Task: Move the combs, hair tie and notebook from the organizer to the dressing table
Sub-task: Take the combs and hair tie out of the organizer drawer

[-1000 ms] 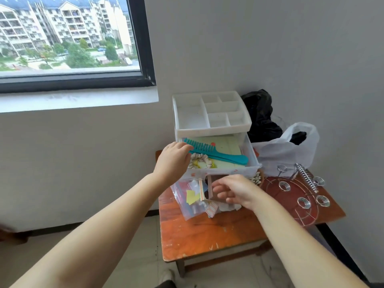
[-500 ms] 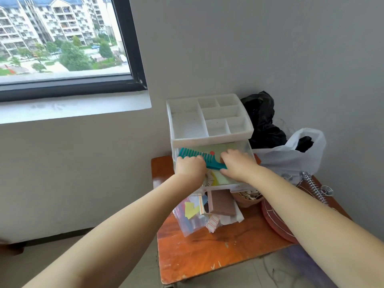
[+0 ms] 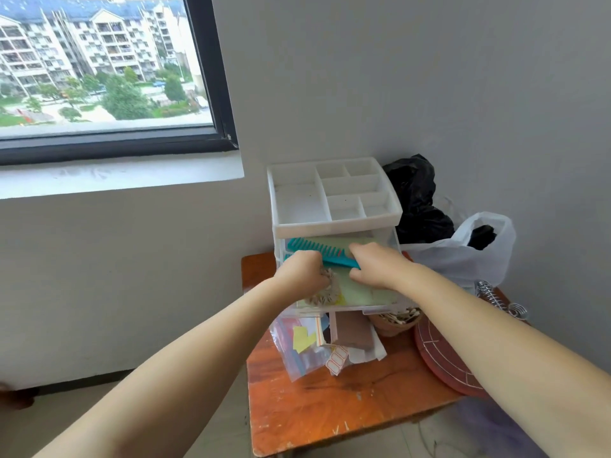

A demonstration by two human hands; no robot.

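Both hands work inside the organizer's (image 3: pixel 334 223) open drawer: the right hand (image 3: pixel 377 266) grasps the teal comb (image 3: pixel 317 249) lying across the green notebook (image 3: pixel 360 289), and the left hand (image 3: pixel 302 269), at its nine o'clock, clutches the hair tie (image 3: pixel 325 294). Lifting could snag the comb's teeth under the tray above.

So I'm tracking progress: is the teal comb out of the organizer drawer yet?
Not yet. The teal comb still lies in the open drawer, across the green notebook, with both hands on it.
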